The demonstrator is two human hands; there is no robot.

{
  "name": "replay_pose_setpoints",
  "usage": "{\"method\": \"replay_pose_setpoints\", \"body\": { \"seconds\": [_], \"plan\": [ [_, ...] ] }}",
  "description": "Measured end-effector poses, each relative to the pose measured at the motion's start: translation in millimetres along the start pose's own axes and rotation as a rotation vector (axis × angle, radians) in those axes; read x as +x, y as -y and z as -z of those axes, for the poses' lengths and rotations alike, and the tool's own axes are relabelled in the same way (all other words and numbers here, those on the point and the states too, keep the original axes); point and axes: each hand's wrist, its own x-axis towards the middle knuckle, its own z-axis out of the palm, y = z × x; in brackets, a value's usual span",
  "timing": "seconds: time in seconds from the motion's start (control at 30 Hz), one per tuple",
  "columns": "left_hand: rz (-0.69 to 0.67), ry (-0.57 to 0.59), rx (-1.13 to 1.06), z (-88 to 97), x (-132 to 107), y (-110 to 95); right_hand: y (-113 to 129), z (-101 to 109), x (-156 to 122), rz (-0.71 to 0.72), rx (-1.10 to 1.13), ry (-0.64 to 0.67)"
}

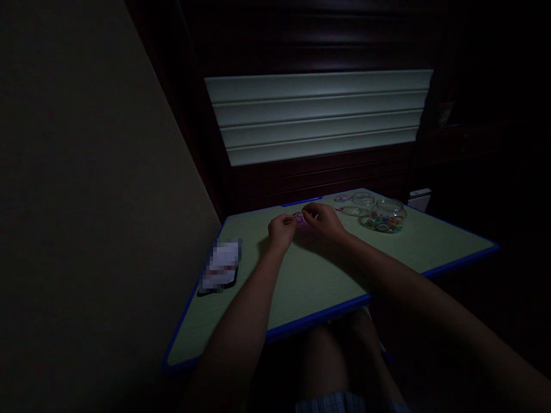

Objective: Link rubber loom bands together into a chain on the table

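Both hands meet over the far middle of a green table (310,275) with a blue rim. My left hand (282,229) is curled closed at one end of a small pink object (303,222). My right hand (326,219) pinches its other end from the right. The dim light hides what the pink thing is. Just right of the hands stands a clear glass bowl (387,218) holding several small coloured rings.
A second, empty-looking glass dish (360,202) and a few loose rings (343,198) lie behind the bowl. A dark flat item with a blurred white face (220,267) rests near the table's left edge. A wall runs along the left; a slatted blind hangs behind.
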Motion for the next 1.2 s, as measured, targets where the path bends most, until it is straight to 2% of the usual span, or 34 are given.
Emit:
{"method": "replay_pose_setpoints", "body": {
  "seconds": [0.23, 0.43, 0.73, 1.03, 1.2],
  "plan": [
    [-0.047, 0.016, 0.069, 3.8, -4, -6, 2, 2, -3, 0.063, -0.037, 0.084],
    [-0.121, 0.038, 0.183, 5.2, -7, -8, 2, 2, -4, 0.044, -0.097, 0.109],
    [-0.171, 0.060, 0.221, 6.6, -11, -10, 1, 3, -3, 0.031, -0.167, 0.151],
    [-0.186, 0.055, 0.158, 4.9, -10, -9, -5, -5, 2, -0.091, 0.104, 0.049],
    [-0.170, 0.055, 0.109, 3.4, -10, -10, -11, -9, 7, -0.223, 0.322, -0.015]
  ]
}}
